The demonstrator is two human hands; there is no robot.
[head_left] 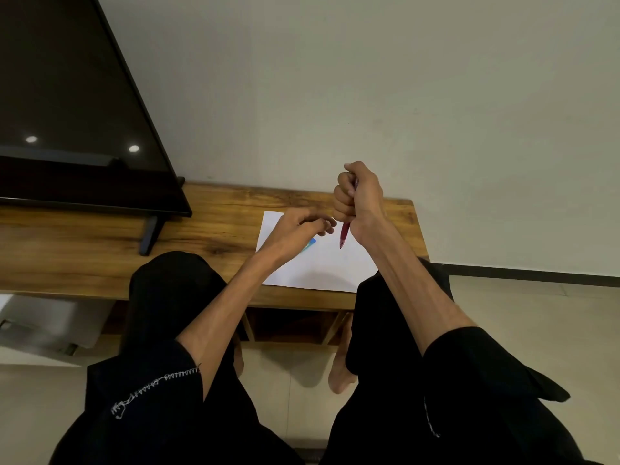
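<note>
A white sheet of paper (318, 266) lies on the wooden table (100, 256) near its right end. My right hand (357, 199) is raised above the sheet in a fist and grips a red pen (344, 234), tip pointing down, clear of the paper. My left hand (302, 228) hovers over the sheet's left part with fingers loosely curled, fingertips close to the right fist. A small blue and green object (310, 245) shows under the left hand; I cannot tell whether the hand touches it.
A large dark television (73, 105) stands on its foot (151, 234) at the table's left. A plain wall rises behind the table. My knees in black cloth (174, 290) press near the table's front edge, bare feet on the tiled floor below.
</note>
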